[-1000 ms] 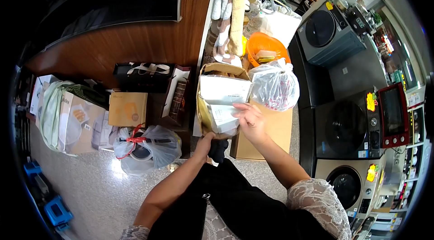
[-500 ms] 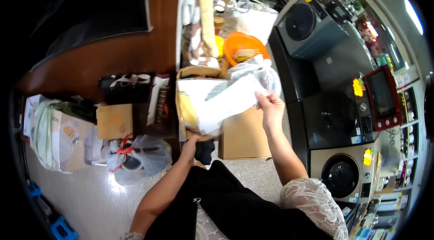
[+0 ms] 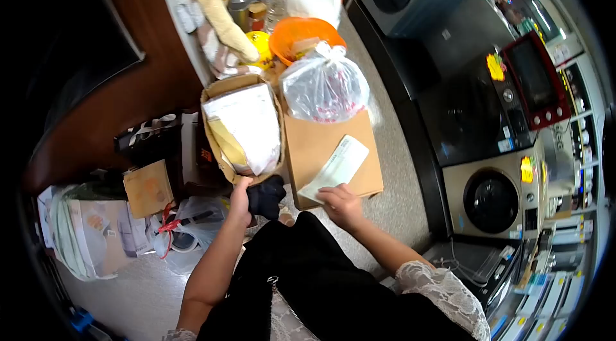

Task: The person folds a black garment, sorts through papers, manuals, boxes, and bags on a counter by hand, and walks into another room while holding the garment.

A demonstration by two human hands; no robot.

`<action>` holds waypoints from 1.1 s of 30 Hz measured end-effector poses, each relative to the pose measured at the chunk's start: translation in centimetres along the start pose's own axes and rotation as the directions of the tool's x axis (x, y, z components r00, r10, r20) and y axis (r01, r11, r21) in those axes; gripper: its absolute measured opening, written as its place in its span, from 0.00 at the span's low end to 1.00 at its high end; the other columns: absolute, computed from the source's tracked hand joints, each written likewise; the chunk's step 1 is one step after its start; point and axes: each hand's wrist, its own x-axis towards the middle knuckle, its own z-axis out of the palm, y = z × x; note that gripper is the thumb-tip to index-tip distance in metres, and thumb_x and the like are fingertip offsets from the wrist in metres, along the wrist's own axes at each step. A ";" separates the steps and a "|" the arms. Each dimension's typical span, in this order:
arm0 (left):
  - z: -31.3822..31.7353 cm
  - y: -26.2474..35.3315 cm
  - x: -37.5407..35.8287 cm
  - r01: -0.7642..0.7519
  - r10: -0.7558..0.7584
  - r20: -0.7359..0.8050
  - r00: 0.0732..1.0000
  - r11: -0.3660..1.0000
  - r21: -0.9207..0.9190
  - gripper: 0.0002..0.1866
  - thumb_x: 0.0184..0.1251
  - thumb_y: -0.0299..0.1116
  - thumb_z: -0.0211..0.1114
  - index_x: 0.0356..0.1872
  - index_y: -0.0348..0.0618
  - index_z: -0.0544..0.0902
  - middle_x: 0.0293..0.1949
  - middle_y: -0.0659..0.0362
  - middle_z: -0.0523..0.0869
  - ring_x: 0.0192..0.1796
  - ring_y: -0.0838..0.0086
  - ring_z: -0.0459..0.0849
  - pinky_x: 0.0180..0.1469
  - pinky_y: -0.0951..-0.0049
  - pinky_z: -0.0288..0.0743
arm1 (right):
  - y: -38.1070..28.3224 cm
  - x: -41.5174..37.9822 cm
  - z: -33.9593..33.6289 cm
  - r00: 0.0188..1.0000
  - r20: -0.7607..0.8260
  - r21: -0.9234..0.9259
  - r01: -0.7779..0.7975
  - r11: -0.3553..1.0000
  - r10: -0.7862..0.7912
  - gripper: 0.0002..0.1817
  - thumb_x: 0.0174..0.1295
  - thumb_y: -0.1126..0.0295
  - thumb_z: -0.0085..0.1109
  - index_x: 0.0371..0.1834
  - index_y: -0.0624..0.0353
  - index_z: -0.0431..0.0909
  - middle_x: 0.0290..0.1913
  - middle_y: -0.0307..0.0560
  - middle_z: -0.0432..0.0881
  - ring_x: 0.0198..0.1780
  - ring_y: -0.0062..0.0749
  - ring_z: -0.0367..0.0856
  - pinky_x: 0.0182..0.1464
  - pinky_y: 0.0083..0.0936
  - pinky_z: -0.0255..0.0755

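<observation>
My left hand (image 3: 240, 202) grips the near rim of an open cardboard box (image 3: 280, 142), its thumb showing at the edge. Inside that box lie white papers (image 3: 247, 116) and a yellowish sheet (image 3: 226, 143). To the right is a closed brown carton (image 3: 314, 148). A pale green-white paper slip (image 3: 340, 162) lies slanted on the carton's top. My right hand (image 3: 342, 205) is closed on the slip's near end, with the fingertips partly hidden. A knotted clear plastic bag (image 3: 326, 87) rests on the carton's far end.
Beyond the bag are an orange basin (image 3: 301, 34), a yellow object (image 3: 260, 47) and jars (image 3: 256, 10). A tied plastic bag (image 3: 192, 228) and a small tan box (image 3: 149, 188) sit at left. Washing machines (image 3: 491, 200) and a red microwave (image 3: 536, 81) line the right.
My right hand has come down and left from above the open box, where it held up a white paper, to the slip on the carton. My left hand stays at the rim. The view has shifted.
</observation>
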 end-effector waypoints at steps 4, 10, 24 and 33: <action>0.5 0.8 -0.3 -0.015 0.015 -0.001 1.000 0.997 0.071 0.17 0.57 0.39 0.56 0.41 0.37 0.77 0.36 0.56 0.83 0.35 0.69 0.84 0.39 0.70 0.79 | 0.1 -1.5 3.3 0.985 0.028 0.028 -0.171 0.985 0.170 0.15 0.40 0.78 0.57 0.34 0.54 0.77 0.39 0.39 0.80 0.37 0.37 0.75 0.39 0.27 0.72; 1.9 1.3 -1.7 0.010 -0.013 0.035 0.999 0.997 0.081 0.17 0.57 0.40 0.56 0.42 0.36 0.77 0.37 0.55 0.84 0.35 0.69 0.84 0.38 0.69 0.79 | 1.8 -0.5 4.8 0.971 -0.018 0.029 -0.239 0.971 0.240 0.15 0.43 0.73 0.62 0.39 0.56 0.77 0.43 0.43 0.78 0.41 0.42 0.75 0.44 0.30 0.71; -1.6 -1.0 1.6 -0.065 0.063 0.055 0.996 0.997 0.031 0.16 0.54 0.36 0.55 0.42 0.37 0.77 0.37 0.54 0.83 0.36 0.66 0.83 0.43 0.68 0.78 | -3.6 13.4 4.1 0.997 0.023 0.073 0.076 0.994 -0.078 0.21 0.49 0.70 0.62 0.49 0.58 0.75 0.50 0.51 0.77 0.49 0.46 0.75 0.53 0.35 0.68; 1.9 1.4 -3.9 -0.022 0.011 0.136 0.991 0.997 0.074 0.21 0.54 0.42 0.59 0.46 0.40 0.77 0.41 0.57 0.82 0.40 0.68 0.81 0.46 0.70 0.74 | -3.1 15.9 10.3 0.967 0.233 -0.474 0.019 0.880 0.105 0.22 0.53 0.68 0.50 0.54 0.62 0.71 0.40 0.51 0.80 0.44 0.40 0.77 0.48 0.33 0.69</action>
